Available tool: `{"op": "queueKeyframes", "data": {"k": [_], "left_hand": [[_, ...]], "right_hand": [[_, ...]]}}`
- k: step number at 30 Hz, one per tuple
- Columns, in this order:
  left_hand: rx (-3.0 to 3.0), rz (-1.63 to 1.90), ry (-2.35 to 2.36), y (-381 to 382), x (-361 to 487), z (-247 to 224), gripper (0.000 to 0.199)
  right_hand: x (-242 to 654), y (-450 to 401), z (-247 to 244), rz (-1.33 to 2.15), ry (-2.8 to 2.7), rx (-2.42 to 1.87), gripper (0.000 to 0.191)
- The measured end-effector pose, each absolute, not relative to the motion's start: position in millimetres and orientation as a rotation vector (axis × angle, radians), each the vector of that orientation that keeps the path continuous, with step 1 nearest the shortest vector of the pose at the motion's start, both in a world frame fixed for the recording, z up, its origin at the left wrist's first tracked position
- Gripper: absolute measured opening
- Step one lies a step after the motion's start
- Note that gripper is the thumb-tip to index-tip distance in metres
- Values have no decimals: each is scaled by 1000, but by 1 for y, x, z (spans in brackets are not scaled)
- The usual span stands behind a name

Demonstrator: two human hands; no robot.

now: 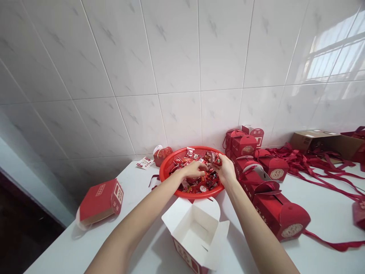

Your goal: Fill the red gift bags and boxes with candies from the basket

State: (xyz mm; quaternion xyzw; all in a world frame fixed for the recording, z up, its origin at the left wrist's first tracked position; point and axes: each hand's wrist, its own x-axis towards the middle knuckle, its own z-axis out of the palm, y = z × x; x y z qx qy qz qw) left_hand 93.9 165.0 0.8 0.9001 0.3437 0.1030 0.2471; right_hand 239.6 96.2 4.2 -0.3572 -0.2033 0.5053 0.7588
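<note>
A red plastic basket point(168, 192) full of wrapped candies point(203, 188) stands against the tiled wall. My left hand point(196, 170) is over the candies inside it, fingers curled down; what they hold, if anything, is hidden. At the basket's right rim my right hand point(227, 170) is closed around some wrapped candies point(213, 158), which show between thumb and fingers. Between my forearms and in front of the basket stands an open box point(199, 228), white inside and red outside, its flaps spread. Its visible inside holds nothing.
Closed red gift boxes point(281, 213) line the right side, beside tangled red ribbons point(305, 163) and a cardboard carton point(308, 140). A flattened red box point(99, 201) lies near the left table edge. Behind the basket are a small red box point(162, 155) and a printed card point(145, 163).
</note>
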Motion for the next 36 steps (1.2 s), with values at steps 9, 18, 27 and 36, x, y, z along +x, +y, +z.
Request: {"op": "queueKeyframes", "data": {"k": [9,18,27,36], "left_hand": [[2697,-115,1018,164,130,4,46],[2647,-168,962,163,137,3,33],[2629,-178,943,168,140,-15,44],[2512,-106,950,168,136,-21,48]], "right_hand": [[240,94,9,1113,-406,-759,18],[242,94,10,1113,-360,-755,10],[241,91,14,1147,-362,-777,12],[239,91,14,1159,-343,-764,10]]}}
